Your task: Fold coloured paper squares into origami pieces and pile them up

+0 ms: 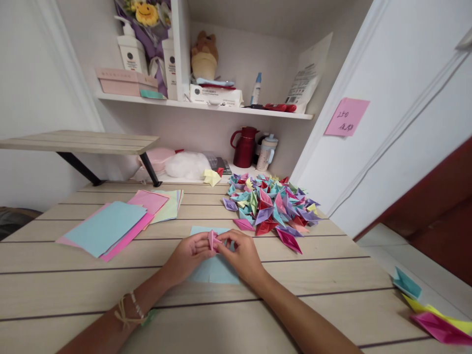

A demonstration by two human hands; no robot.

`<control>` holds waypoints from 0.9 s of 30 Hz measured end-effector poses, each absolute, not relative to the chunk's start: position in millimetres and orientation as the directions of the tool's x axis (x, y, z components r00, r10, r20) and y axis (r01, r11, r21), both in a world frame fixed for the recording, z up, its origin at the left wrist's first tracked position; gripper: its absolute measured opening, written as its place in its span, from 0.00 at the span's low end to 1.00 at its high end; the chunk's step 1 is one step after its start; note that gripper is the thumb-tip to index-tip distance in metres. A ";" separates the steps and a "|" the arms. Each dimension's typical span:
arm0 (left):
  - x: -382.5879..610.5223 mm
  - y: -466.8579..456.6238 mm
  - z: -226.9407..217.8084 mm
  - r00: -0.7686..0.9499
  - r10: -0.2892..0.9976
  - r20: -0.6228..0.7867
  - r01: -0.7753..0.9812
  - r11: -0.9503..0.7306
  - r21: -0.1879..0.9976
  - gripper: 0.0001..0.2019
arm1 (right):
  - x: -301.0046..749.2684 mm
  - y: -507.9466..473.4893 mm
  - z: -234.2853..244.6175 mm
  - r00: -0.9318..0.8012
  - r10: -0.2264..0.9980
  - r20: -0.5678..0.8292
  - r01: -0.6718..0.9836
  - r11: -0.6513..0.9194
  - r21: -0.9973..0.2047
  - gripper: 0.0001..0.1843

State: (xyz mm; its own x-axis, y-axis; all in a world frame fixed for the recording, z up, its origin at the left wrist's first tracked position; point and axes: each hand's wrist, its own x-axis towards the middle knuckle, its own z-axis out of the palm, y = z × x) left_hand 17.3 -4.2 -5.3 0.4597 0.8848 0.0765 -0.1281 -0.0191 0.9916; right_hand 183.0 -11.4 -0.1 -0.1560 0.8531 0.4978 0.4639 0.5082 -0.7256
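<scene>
A small pink folded paper boat (211, 240) is held upright between both hands, above the middle of the table. The fingers of my left hand (191, 253) close on its left side, and a bracelet circles that wrist. My right hand (239, 253) pinches the boat's right side between thumb and fingers, which partly cover it. Beneath both hands a light blue paper sheet (214, 271) with a crease lies flat on the wooden table (177, 314).
A heap of colourful paper boats (273, 204) stands at the back right. Loose paper sheets (106, 226) lie at the left, near a raised wooden stand (81, 141). More folded boats (442, 327) rest at the right edge. A red jug (244, 147) stands behind.
</scene>
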 end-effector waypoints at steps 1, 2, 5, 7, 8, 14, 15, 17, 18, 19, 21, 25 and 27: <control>17.8 -4.4 -5.3 0.465 0.882 0.074 -0.136 -0.012 0.991 0.17 | 183.4 -11.5 -0.2 -0.141 0.856 0.497 0.482 0.498 -0.721 0.05; 18.1 -4.6 -5.4 0.468 0.881 0.071 -0.140 -0.006 0.990 0.16 | 183.6 -11.7 -0.2 -0.128 0.858 0.497 0.502 0.488 -0.713 0.04; 18.6 -4.9 -5.7 0.459 0.885 0.074 -0.142 -0.009 0.990 0.13 | 183.1 -12.5 -0.1 -0.121 0.852 0.510 0.548 0.485 -0.682 0.03; 18.2 -4.9 -6.1 0.439 0.895 0.076 -0.140 -0.016 0.990 0.12 | 182.1 -12.8 -0.2 -0.158 0.839 0.521 0.538 0.515 -0.667 0.02; 17.9 -5.0 -6.3 0.426 0.902 0.072 -0.138 -0.014 0.990 0.12 | 181.6 -12.9 -0.2 -0.177 0.833 0.523 0.521 0.531 -0.668 0.02; 18.5 -6.0 -4.1 0.344 0.937 0.061 -0.164 -0.004 0.986 0.11 | 180.5 -14.9 2.9 -0.163 0.883 0.439 0.321 0.469 -0.823 0.11; 18.8 -5.8 -3.1 0.329 0.942 0.070 -0.170 -0.014 0.985 0.10 | 180.4 -15.6 4.2 -0.167 0.878 0.449 0.308 0.479 -0.822 0.10; 19.1 -5.2 -1.3 0.301 0.951 0.074 -0.176 -0.021 0.984 0.08 | 179.6 -16.7 6.5 -0.166 0.852 0.497 0.302 0.523 -0.797 0.09; 19.0 -4.9 -0.6 0.288 0.955 0.072 -0.177 -0.020 0.984 0.08 | 179.1 -17.0 7.1 -0.156 0.843 0.515 0.302 0.537 -0.788 0.10; 18.8 -4.6 0.0 0.276 0.959 0.066 -0.176 -0.017 0.984 0.08 | 178.6 -17.0 7.3 -0.141 0.842 0.520 0.300 0.537 -0.788 0.14; 18.3 -4.3 0.5 0.246 0.967 0.058 -0.170 -0.015 0.985 0.09 | 178.0 -16.1 6.2 -0.120 0.860 0.495 0.291 0.508 -0.811 0.22; 18.1 -5.0 1.4 0.211 0.973 0.090 -0.112 -0.067 0.991 0.07 | 179.8 -12.4 1.5 -0.193 0.903 0.384 0.258 0.424 -0.868 0.11; 18.0 -5.5 2.5 0.218 0.966 0.135 -0.064 -0.124 0.990 0.07 | 181.4 -10.9 -0.1 -0.213 0.917 0.338 0.234 0.384 -0.893 0.10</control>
State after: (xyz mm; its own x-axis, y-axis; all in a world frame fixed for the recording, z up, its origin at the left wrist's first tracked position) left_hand 18.0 -5.5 2.5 0.2183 0.9665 0.1352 -0.0642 -0.1240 0.9902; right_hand 181.4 -10.9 -0.1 -0.2128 0.9167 0.3383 0.2340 0.3839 -0.8932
